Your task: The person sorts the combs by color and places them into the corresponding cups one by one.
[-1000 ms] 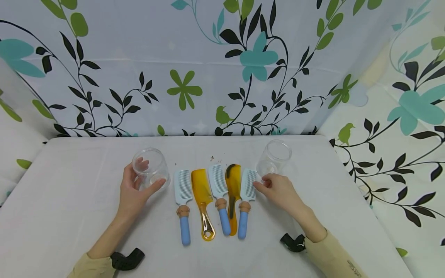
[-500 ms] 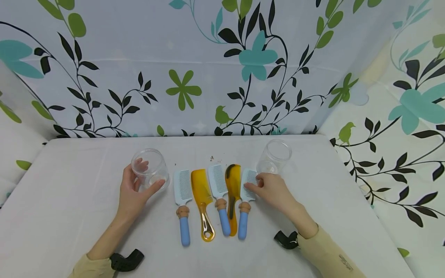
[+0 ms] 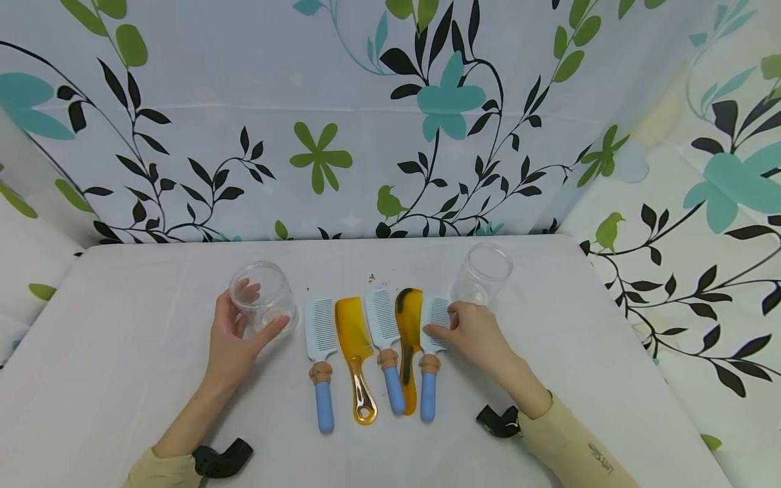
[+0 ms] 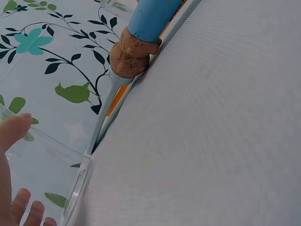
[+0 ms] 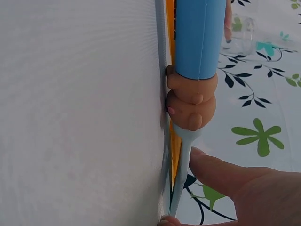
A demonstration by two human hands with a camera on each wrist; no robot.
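My left hand (image 3: 234,346) grips a clear cup (image 3: 265,288) at the left of the comb row, thumb and fingers round its sides. In the left wrist view its thumb (image 4: 14,132) lies along the clear wall. At the right end of the row, my right hand (image 3: 482,339) pinches the head of a light blue comb (image 3: 434,318) with a brown figure at its neck. The right wrist view has the thumb (image 5: 214,169) on the comb's face and a fingertip (image 5: 168,220) at its edge. The comb lies flat on the table.
A second clear cup (image 3: 488,268) stands just behind my right hand. Left of the held comb lie a mottled amber comb (image 3: 409,325), a blue comb (image 3: 383,318), a yellow comb (image 3: 354,332) and another blue comb (image 3: 321,332). A patterned curtain (image 3: 244,81) hangs behind the white table (image 3: 122,339).
My right hand has moved left onto the right-end comb's head, and that comb has shifted slightly, its handle end to the right. My left hand and its cup have hardly moved.
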